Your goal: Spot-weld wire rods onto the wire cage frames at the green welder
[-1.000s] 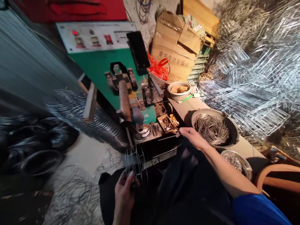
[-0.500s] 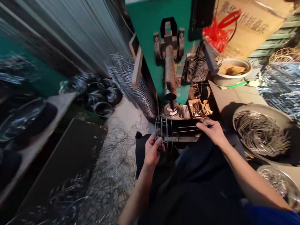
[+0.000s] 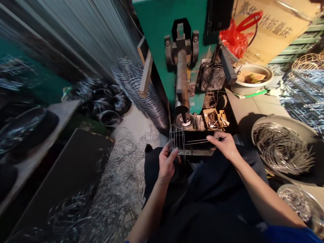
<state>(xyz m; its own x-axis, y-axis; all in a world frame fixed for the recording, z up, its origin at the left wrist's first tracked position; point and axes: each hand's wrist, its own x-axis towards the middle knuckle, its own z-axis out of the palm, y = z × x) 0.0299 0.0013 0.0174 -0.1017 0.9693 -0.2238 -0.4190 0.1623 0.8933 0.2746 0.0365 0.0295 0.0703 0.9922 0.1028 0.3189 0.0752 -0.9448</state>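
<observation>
My left hand point(image 3: 167, 160) is closed on a wire rack point(image 3: 180, 136), a small frame of thin metal bars held just below the machine's lower electrode. Between the thumb and fingers of my right hand point(image 3: 224, 144) are thin metal wires point(image 3: 197, 141), whose free ends point left toward the rack. A small gap seems to separate the wire tips from the rack. Directly above the rack, a thick metal cylinder point(image 3: 182, 84) of the green machine point(image 3: 157, 27) comes down to a round base point(image 3: 186, 120).
Right of me stand a large bowl of curved wires point(image 3: 283, 145) and a metal bowl of small parts point(image 3: 296, 202). A stack of wire rings point(image 3: 144, 91) leans left of the machine. Loose wires point(image 3: 118, 182) litter the floor. A fan point(image 3: 214, 76) sits beside the cylinder.
The wire rack has turned in my left hand, so its bars now face me more squarely. My right hand has moved slightly left, bringing the wires nearer the rack.
</observation>
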